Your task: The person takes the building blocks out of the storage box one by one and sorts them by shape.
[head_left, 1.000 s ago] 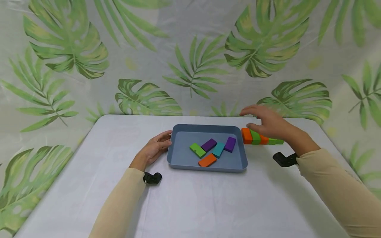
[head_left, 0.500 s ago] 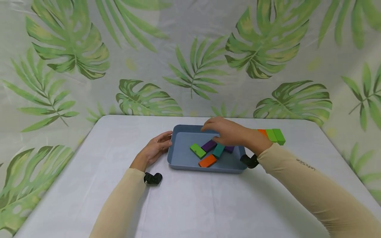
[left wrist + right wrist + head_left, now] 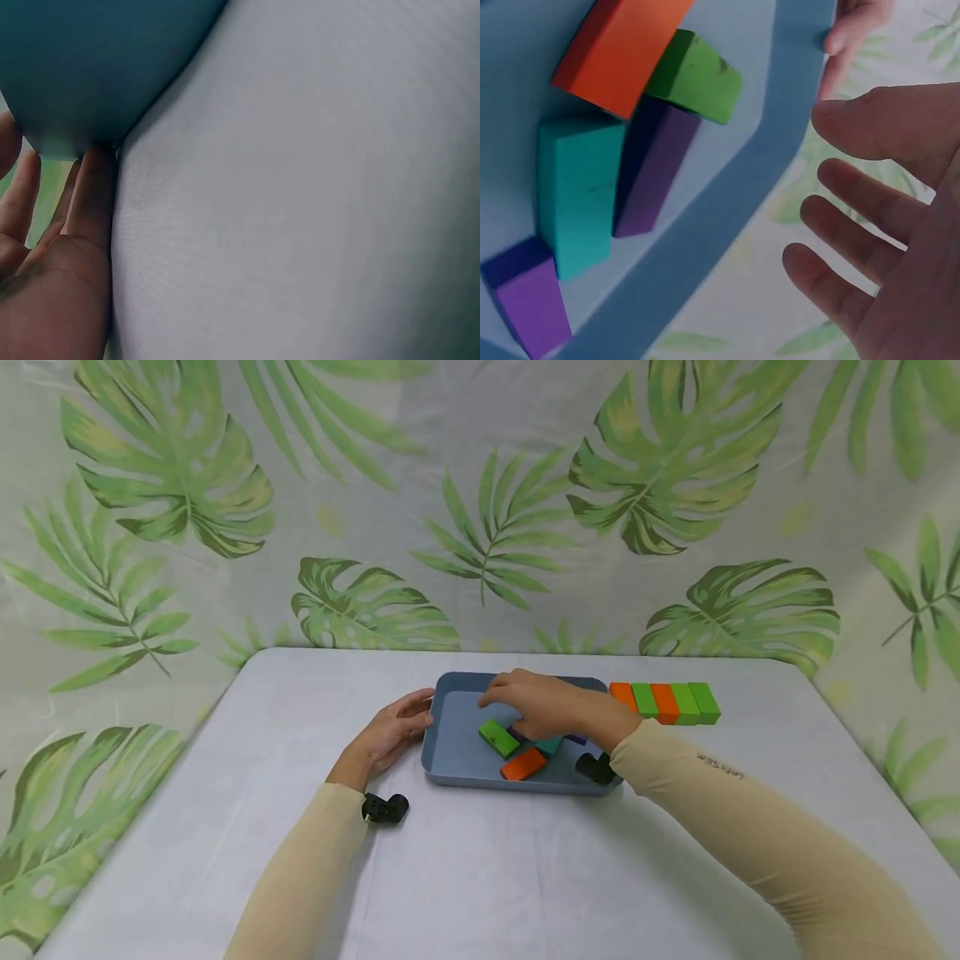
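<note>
Backdrop [image 3: 360, 518]: pale, green leaf print, behind both hands.
Table [image 3: 480, 868]: white, rounded far corners, under both hands.
Left hand [image 3: 390, 737]: unclenched, fingers extended, touching tray's side.
Tray [image 3: 452, 768]: blue-grey, right of left hand.
Loose blocks [image 3: 585, 195]: in tray, below right hand.
Right hand [image 3: 536, 703]: released, fingers relaxed, above tray.
Block row [image 3: 664, 703]: orange/green, on table, right of right hand.

My head camera, set farthest back, looked forward and down over the table [image 3: 465, 877]. My left wrist camera [image 3: 386, 809] faced the tray [image 3: 487, 785] wall from close by; my right wrist camera [image 3: 596, 768] looked into the tray from nearby (my left hand [image 3: 859, 26] peeked in up top). All three views shared the tray.
</note>
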`<state>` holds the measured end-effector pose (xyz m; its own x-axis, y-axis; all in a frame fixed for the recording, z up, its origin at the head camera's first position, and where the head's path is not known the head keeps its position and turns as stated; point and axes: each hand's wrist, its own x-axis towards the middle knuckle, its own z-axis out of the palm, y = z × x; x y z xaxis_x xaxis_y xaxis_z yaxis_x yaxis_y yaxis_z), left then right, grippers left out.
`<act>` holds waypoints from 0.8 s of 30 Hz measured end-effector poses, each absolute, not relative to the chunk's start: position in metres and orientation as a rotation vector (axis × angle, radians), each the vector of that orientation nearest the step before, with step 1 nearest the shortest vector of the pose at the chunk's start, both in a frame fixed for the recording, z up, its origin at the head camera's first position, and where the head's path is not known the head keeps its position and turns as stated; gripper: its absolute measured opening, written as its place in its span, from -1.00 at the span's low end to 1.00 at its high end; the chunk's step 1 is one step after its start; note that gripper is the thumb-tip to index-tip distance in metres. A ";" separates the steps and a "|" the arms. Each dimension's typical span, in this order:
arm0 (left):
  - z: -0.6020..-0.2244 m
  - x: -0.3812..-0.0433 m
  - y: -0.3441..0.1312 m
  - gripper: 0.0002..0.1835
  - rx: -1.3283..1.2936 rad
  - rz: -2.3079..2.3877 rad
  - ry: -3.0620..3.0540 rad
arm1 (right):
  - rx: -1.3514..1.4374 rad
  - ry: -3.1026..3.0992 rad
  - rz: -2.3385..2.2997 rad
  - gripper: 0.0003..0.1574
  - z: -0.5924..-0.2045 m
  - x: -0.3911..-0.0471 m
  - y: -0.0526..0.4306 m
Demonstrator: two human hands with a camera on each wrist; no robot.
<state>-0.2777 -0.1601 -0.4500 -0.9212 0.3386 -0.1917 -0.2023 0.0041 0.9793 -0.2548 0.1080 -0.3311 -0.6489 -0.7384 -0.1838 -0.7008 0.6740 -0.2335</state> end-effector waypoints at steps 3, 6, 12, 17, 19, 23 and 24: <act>-0.450 -0.277 -0.160 -0.34 0.132 1.974 1.925 | -1.100 2.611 -0.190 -0.29 -0.338 -0.259 0.103; -0.449 -0.277 -0.160 -0.34 0.126 1.969 1.927 | -1.047 2.582 -0.193 -0.25 -0.348 -0.265 0.100; -0.450 -0.276 -0.163 -0.33 0.108 1.982 1.915 | -1.013 2.515 -0.214 -0.15 -0.364 -0.274 0.095; -0.452 -0.277 -0.165 -0.33 0.117 1.969 1.910 | -1.002 2.467 -0.217 -0.15 -0.371 -0.277 0.095; -0.453 -0.278 -0.165 -0.33 0.121 1.969 1.909 | -0.991 2.465 -0.219 -0.17 -0.372 -0.277 0.095; -0.452 -0.279 -0.164 -0.32 0.132 1.980 1.899 | -0.971 2.484 -0.214 -0.20 -0.376 -0.278 0.097; -0.452 -0.279 -0.164 -0.32 0.135 1.984 1.897 | -0.967 2.491 -0.206 -0.20 -0.377 -0.278 0.097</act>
<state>-0.2791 -0.1636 -0.4517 -0.9190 0.3419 -0.1962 -0.2115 -0.0076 0.9774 -0.2784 0.0969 -0.3774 -0.6484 -0.6701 -0.3614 -0.6016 0.7419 -0.2962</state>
